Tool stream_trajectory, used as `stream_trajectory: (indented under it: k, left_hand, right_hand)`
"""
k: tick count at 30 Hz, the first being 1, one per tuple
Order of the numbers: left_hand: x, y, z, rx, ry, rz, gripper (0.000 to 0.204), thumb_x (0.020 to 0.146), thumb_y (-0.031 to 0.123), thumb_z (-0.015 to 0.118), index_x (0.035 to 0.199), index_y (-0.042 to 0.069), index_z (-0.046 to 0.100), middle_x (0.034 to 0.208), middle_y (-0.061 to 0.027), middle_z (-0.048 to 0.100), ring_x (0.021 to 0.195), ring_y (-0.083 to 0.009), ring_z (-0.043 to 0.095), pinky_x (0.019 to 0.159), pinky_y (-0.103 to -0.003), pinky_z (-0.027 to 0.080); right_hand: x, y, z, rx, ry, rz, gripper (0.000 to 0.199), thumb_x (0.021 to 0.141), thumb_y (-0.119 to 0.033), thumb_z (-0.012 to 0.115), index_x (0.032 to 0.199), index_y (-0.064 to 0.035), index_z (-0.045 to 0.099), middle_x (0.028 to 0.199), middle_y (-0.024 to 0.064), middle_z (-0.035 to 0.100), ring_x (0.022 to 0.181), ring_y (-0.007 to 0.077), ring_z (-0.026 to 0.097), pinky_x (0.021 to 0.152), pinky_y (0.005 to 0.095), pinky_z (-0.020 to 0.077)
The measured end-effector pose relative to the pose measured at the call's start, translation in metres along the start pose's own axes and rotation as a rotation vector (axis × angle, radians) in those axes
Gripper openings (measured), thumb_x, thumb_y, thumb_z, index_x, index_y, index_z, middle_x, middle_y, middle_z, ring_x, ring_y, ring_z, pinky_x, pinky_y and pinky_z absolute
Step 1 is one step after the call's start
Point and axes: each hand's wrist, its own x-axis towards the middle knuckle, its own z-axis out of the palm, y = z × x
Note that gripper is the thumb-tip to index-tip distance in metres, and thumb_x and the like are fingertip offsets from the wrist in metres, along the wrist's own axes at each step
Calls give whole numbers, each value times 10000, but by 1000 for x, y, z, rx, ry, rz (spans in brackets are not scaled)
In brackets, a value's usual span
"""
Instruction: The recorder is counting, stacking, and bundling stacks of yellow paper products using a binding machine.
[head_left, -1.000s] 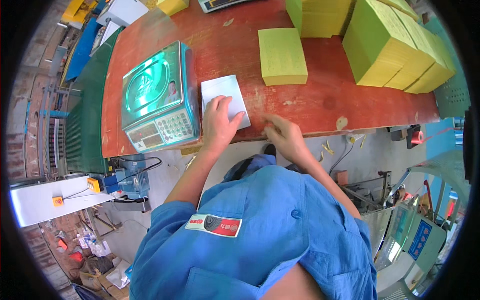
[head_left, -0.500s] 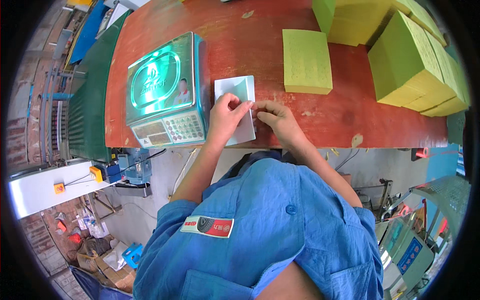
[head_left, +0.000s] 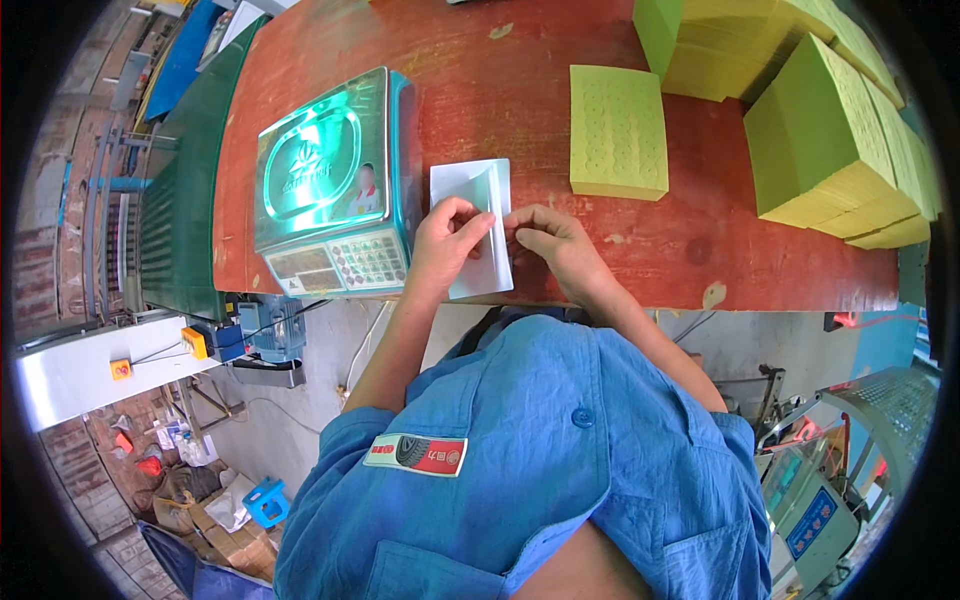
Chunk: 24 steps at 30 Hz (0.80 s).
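Observation:
A small stack of pale white sheets (head_left: 480, 278) lies on the red table beside the scale, its upper layer lifted and bent along the right side. My left hand (head_left: 447, 245) rests over the stack, thumb and forefinger pinched on the raised sheet. At the stack's right edge, my right hand (head_left: 560, 245) has its thumb and forefinger drawn close together. Whatever lies between those right fingertips is too small to make out. Left of the stack stands a teal weighing scale (head_left: 322, 160) with a shiny metal top and a keypad facing me.
A yellow block of stacked cards (head_left: 618, 130) sits beyond my right hand. Larger yellow stacks (head_left: 820, 140) fill the table's far right. The red table's (head_left: 660, 265) near edge runs just in front of my body. A green ribbed machine part (head_left: 180, 210) stands left of the table.
My left thumb has drawn slightly left, away from the right fingertips, and the lifted sheet edge now stands up between the hands. The whole view has shifted a little.

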Motion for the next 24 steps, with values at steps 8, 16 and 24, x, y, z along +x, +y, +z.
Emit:
stream_trajectory:
  k: [8,16,24]
  left_hand:
    - [-2,-10,-1,-52,49,183,309,880,18,594,1189,11,572,833,-6,561,756,-64,518,693,-209,437]
    - [0,-12,-1,76,8,183,326,873,149,714,1099,43,504,932,-24,578,840,-74,526,722,-234,437]
    - [2,-15,-5,-4,-32,174,362,859,156,734,1110,44,498,951,-27,575,855,-84,532,757,-241,447]
  right_hand:
    - [0,2,1,29,4,2,186,923,-30,511,1059,7,633,971,71,650,859,130,606,765,283,507]
    - [0,1,7,-28,-19,-25,201,930,-38,513,1083,-2,639,976,52,645,869,122,590,774,282,502]
    - [-2,2,8,-17,1,-26,197,932,-44,514,1079,1,637,1032,71,634,917,135,593,798,285,511]
